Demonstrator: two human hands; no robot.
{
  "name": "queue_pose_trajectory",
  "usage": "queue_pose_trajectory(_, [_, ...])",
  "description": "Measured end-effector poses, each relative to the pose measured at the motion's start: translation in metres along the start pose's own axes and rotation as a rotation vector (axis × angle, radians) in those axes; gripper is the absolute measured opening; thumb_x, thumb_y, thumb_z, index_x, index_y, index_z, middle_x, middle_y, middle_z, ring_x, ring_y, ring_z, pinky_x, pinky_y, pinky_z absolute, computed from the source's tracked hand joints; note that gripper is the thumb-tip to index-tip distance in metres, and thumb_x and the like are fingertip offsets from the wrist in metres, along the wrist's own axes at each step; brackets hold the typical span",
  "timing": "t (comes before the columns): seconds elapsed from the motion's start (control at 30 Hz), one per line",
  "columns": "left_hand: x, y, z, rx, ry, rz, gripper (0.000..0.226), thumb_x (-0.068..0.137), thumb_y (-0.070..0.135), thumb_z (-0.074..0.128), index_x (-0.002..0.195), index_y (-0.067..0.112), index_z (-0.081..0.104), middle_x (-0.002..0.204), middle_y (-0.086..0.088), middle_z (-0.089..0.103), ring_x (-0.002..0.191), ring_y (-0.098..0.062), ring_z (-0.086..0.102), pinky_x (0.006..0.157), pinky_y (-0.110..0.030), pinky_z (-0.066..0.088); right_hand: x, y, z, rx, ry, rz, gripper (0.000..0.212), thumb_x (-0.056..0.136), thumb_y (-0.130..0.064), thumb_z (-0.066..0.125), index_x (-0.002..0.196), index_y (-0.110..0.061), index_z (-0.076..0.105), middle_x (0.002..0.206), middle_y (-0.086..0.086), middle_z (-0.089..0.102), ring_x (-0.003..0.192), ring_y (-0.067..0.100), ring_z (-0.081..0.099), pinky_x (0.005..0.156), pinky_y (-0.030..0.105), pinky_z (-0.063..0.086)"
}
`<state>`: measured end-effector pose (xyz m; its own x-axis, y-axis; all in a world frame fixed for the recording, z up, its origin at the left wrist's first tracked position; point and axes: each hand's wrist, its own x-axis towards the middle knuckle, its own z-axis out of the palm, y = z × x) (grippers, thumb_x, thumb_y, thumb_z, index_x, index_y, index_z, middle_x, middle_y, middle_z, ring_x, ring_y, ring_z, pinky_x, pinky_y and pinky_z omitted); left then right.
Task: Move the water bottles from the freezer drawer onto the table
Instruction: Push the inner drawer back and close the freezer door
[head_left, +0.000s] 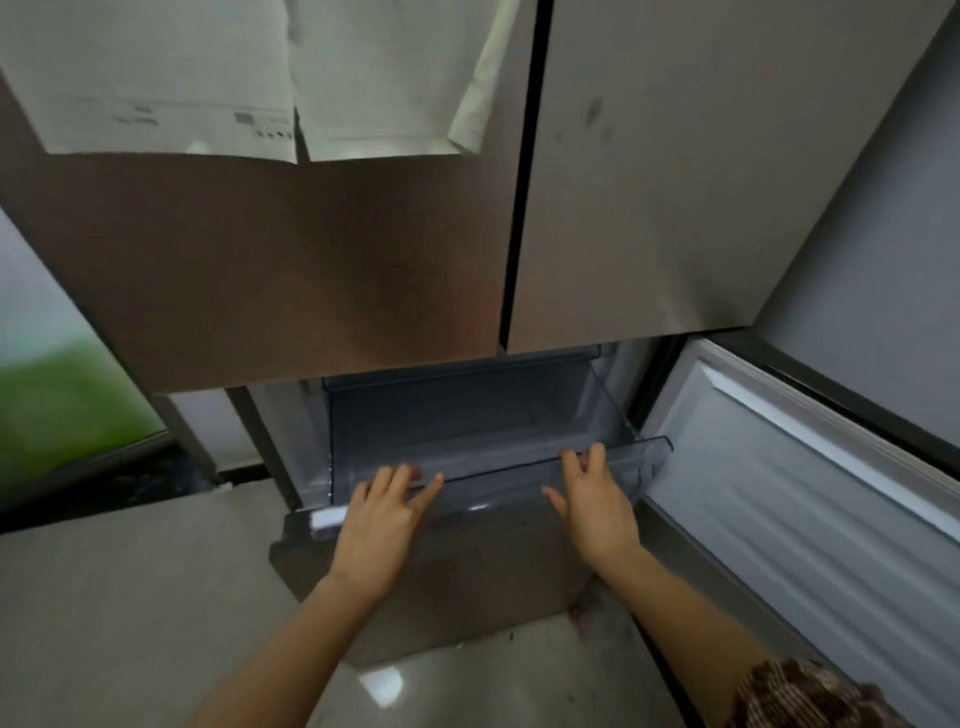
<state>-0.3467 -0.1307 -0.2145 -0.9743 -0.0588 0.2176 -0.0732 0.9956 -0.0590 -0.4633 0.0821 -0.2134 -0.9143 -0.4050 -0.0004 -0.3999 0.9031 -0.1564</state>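
Observation:
A clear plastic freezer drawer (631, 457) is pulled partly out of the fridge's lower compartment, below the two shut upper doors. I see no water bottle inside it; its floor looks bare. My left hand (384, 519) rests on the drawer's front rim at the left, fingers spread over the edge. On the right part of the same rim lies my right hand (592, 499), fingertips over the edge. Neither hand holds a bottle.
The lower right freezer door (810, 493) stands swung open to the right, its white inner liner facing me. A brown lower drawer front (441, 587) sits beneath my hands. Paper sheets (249, 78) hang on the upper left door. Pale tiled floor (130, 623) lies below.

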Motion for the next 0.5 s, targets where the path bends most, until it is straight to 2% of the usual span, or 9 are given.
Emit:
queue_pose_trajectory(0.17, [0.042,0.002,0.003,0.013,0.019,-0.227,0.056,0.058,0.007,0.088,0.112,0.009,0.072,0.074,-0.008,0.064,0.064,-0.03,0.062,0.052,-0.03,0.047,0.048,0.002,0.003,0.111,0.045,-0.118,0.047,0.098,-0.027,0.045,0.14,-0.009,0.032,0.133,0.013,0.037,0.102,0.029,0.056,0.072,0.033,0.047])
queue_pose_trajectory(0.27, [0.065,-0.004,0.006,0.032,-0.003,-0.307,0.052,0.056,-0.001,0.085,0.106,0.006,0.073,0.075,-0.013,0.064,0.065,-0.034,0.062,0.05,-0.032,0.049,0.071,0.001,0.006,0.141,0.038,-0.161,0.049,0.096,-0.02,0.046,0.14,-0.006,0.03,0.136,0.015,0.035,0.1,0.029,0.055,0.069,0.034,0.046])
queue_pose_trajectory(0.33, [0.075,-0.005,0.012,-0.019,-0.071,-0.358,0.055,0.071,0.0,0.073,0.124,0.007,0.063,0.093,-0.017,0.065,0.084,-0.037,0.062,0.062,-0.038,0.051,0.086,0.003,0.009,0.142,0.013,-0.196,0.053,0.094,-0.018,0.047,0.141,-0.006,0.026,0.139,0.016,0.032,0.104,0.031,0.052,0.07,0.033,0.044])
queue_pose_trajectory(0.4, [0.08,-0.007,0.025,-0.09,-0.141,-0.411,0.067,0.085,0.007,0.058,0.147,0.012,0.034,0.122,-0.017,0.054,0.108,-0.036,0.053,0.081,-0.041,0.048,0.1,0.005,0.011,0.152,-0.018,-0.224,0.065,0.091,-0.016,0.051,0.146,-0.009,0.018,0.141,0.016,0.03,0.111,0.032,0.049,0.077,0.034,0.045])
queue_pose_trajectory(0.5, [0.088,-0.007,0.035,-0.179,-0.182,-0.472,0.078,0.091,0.017,0.052,0.153,0.013,0.006,0.146,-0.017,0.028,0.127,-0.035,0.035,0.096,-0.039,0.042,0.117,0.005,0.013,0.164,-0.035,-0.24,0.083,0.085,-0.019,0.059,0.15,-0.013,0.008,0.145,0.017,0.029,0.119,0.033,0.047,0.09,0.036,0.045])
